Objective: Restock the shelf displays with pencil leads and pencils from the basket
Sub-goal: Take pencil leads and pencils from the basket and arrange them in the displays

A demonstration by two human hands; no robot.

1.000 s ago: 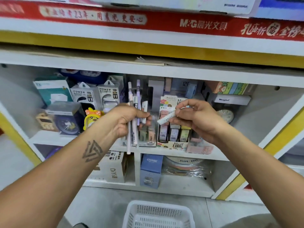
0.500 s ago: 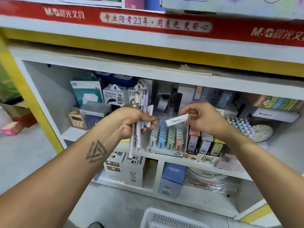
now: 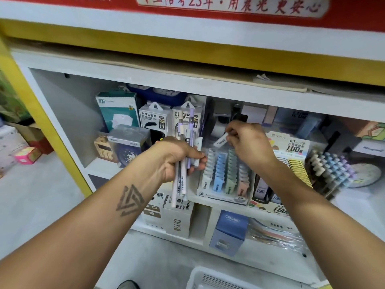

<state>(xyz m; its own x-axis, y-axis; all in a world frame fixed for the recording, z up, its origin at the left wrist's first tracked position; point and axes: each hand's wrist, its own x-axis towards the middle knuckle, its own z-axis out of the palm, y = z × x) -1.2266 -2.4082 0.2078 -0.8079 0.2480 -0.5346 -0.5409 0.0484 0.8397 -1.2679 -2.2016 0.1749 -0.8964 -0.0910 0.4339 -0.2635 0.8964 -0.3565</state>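
Observation:
My left hand (image 3: 175, 158) grips a bundle of white and lilac mechanical pencils (image 3: 181, 184), held upright in front of the shelf. My right hand (image 3: 248, 142) pinches a small white pencil lead case (image 3: 220, 141) just above the back rows of a clear display tray (image 3: 225, 198) filled with white, blue, green and pink lead cases. The white basket (image 3: 210, 278) shows at the bottom edge on the floor.
A 0.7 lead display box (image 3: 291, 147) and a rack of pastel pencils (image 3: 331, 170) stand to the right of the tray. Power bank boxes (image 3: 154, 119) and a clock box (image 3: 127, 142) sit left. Boxes fill the lower shelf (image 3: 179, 224). A yellow post (image 3: 41, 113) borders the left.
The view has moved closer to the shelf. My right hand has carried the lead case left and down over the clear display tray. My left hand still holds the pencils.

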